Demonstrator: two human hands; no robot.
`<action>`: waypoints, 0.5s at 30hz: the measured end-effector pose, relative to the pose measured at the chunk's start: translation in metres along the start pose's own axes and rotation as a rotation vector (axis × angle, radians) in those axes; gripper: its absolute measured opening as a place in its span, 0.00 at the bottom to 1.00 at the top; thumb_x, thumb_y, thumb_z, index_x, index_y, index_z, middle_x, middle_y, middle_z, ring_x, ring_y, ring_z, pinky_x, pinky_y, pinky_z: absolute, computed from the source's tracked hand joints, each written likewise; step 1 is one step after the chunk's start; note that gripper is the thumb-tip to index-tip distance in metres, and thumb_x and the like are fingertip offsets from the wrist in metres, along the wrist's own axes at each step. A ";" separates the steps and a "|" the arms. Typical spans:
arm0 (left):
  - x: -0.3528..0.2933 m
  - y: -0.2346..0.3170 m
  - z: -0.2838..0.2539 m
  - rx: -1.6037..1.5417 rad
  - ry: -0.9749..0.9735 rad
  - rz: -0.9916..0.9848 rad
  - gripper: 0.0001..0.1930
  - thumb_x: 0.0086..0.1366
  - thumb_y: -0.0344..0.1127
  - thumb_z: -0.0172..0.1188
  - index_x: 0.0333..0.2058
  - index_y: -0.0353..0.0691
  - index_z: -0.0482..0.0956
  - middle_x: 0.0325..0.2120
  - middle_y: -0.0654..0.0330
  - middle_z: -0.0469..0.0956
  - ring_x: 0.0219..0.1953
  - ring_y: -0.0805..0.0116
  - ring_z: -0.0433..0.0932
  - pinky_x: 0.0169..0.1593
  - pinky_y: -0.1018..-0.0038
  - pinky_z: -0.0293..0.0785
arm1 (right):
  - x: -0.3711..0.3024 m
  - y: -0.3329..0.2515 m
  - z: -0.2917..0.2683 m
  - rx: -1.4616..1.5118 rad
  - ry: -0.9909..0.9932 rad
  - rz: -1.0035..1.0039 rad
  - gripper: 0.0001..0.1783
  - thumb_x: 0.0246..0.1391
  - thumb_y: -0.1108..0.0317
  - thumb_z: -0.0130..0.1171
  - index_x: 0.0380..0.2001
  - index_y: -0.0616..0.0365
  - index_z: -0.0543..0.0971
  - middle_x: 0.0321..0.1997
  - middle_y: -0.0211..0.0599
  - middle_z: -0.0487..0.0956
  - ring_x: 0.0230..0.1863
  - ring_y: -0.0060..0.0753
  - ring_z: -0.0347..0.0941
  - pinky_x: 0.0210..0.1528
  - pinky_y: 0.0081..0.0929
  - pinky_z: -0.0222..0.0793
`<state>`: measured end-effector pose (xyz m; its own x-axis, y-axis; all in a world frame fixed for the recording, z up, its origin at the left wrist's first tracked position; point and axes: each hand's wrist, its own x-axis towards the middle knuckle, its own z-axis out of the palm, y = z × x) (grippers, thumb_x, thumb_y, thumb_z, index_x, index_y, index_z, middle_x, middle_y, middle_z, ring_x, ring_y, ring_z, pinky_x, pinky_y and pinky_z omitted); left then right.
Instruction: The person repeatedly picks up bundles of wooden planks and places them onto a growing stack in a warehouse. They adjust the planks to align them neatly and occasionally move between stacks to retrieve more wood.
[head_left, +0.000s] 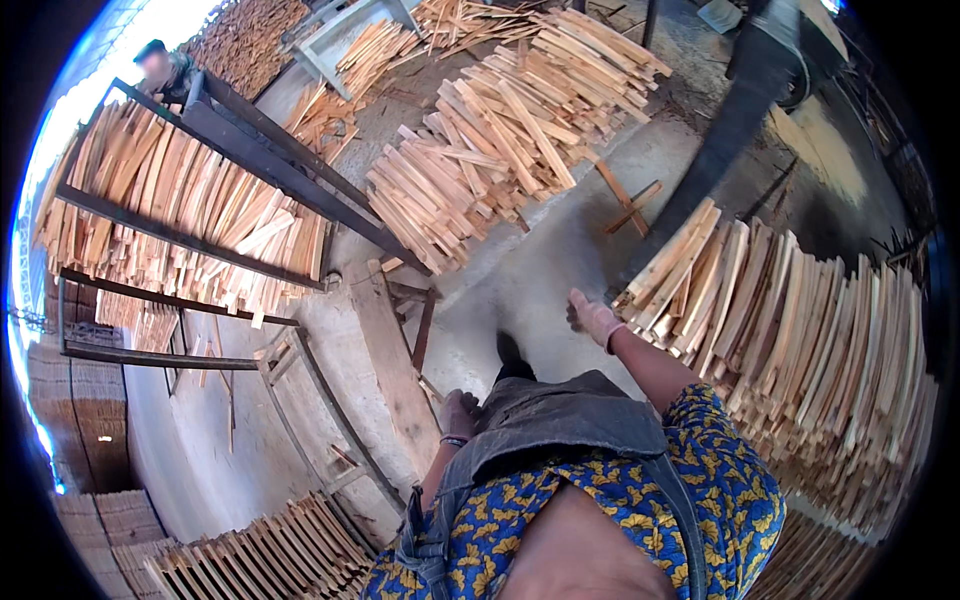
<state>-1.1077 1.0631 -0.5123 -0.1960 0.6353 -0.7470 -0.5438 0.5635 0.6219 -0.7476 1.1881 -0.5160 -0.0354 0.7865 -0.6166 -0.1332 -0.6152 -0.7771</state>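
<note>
Head view shows a big grey floor (470, 315) with lots of wood around it. On the right is a tall stack of long wood sticks (810, 330), lying side by side with their ends poking out. Farther off, in the middle, a wide heap of pale sticks (480, 165) lies on the floor, some of them crossing over others. To the left, more sticks (170, 190) lean in a dark metal rack (190, 240). Another person (180, 75) is behind the rack's far end. Close by, the wearer has a blue shirt (730, 480) with yellow shapes and a dark grey apron (560, 425). A flat wooden plank (390, 365) is just left of the apron. The right hand (595, 318) reaches forward, near the closest end of the tall stack, with its fingers a bit bent. The left hand (458, 413) is low, between the plank and the apron. I can't tell if either hand is spread or pinching something. One dark shoe (512, 355) peeks out past the apron.
</note>
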 end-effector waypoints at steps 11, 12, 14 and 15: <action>0.238 0.178 0.107 0.155 -0.158 -0.115 0.13 0.65 0.44 0.56 0.43 0.46 0.70 0.32 0.62 0.73 0.31 0.68 0.75 0.33 0.69 0.74 | 0.128 -0.025 -0.036 0.332 0.535 0.453 0.37 0.55 0.28 0.44 0.52 0.48 0.70 0.44 0.35 0.75 0.49 0.45 0.70 0.57 0.51 0.62; 0.240 0.207 0.132 0.227 -0.177 -0.083 0.15 0.64 0.45 0.57 0.45 0.46 0.71 0.33 0.62 0.74 0.33 0.68 0.75 0.35 0.69 0.75 | 0.139 -0.041 -0.031 0.403 0.548 0.418 0.38 0.55 0.28 0.44 0.53 0.47 0.70 0.45 0.35 0.75 0.51 0.44 0.70 0.58 0.51 0.61; 0.268 0.244 0.169 0.364 -0.200 -0.057 0.21 0.63 0.49 0.59 0.50 0.47 0.71 0.36 0.62 0.75 0.36 0.69 0.77 0.38 0.68 0.76 | 0.161 -0.080 -0.030 0.542 0.582 0.333 0.38 0.55 0.28 0.44 0.55 0.46 0.69 0.47 0.35 0.75 0.54 0.42 0.68 0.59 0.51 0.60; 0.282 0.259 0.186 0.436 -0.245 -0.023 0.23 0.62 0.51 0.60 0.50 0.46 0.71 0.37 0.63 0.74 0.38 0.70 0.76 0.39 0.69 0.75 | 0.185 -0.077 -0.040 0.563 0.575 0.314 0.38 0.56 0.28 0.43 0.57 0.45 0.68 0.50 0.34 0.72 0.56 0.42 0.65 0.60 0.53 0.57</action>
<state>-1.1520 1.4870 -0.5181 0.0382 0.6957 -0.7173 -0.1435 0.7142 0.6851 -0.7043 1.3788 -0.5756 0.3340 0.3415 -0.8785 -0.6777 -0.5608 -0.4756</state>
